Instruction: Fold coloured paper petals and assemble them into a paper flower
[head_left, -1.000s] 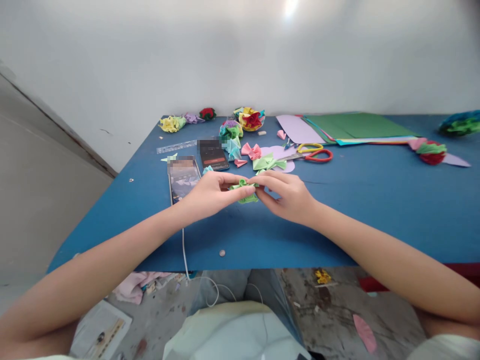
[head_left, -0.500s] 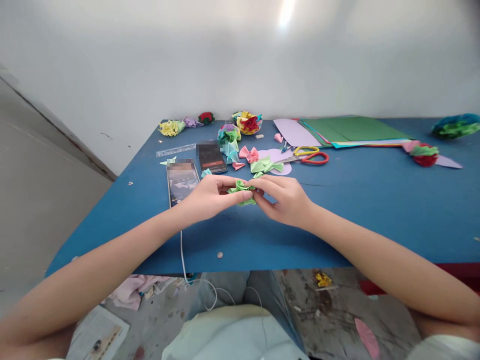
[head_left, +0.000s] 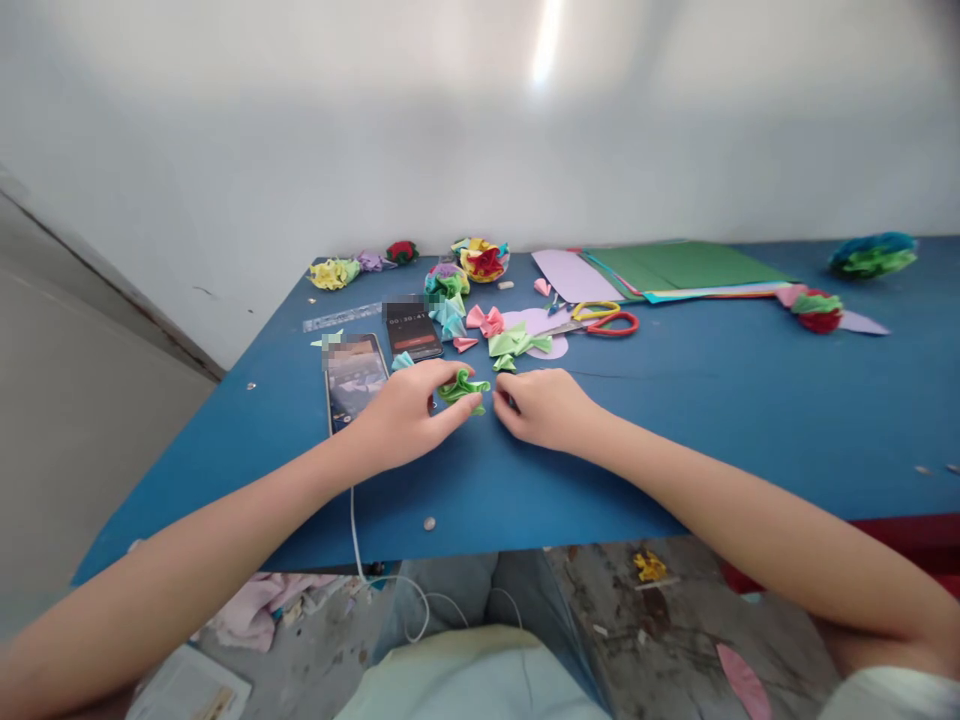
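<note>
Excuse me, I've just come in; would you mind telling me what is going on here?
A person sits at a blue table handling crinkled paper. Their left hand holds a green paper piece between thumb and fingers. The right hand is close beside it, fingers curled; whether it holds anything is hard to tell. Just beyond the hands lie pale green folded pieces and scissors, with two phones toward the left.

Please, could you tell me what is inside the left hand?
The left hand holds green folded paper between thumb and fingers. The parts they cover, and anything deep within the folds, cannot be seen.
</note>
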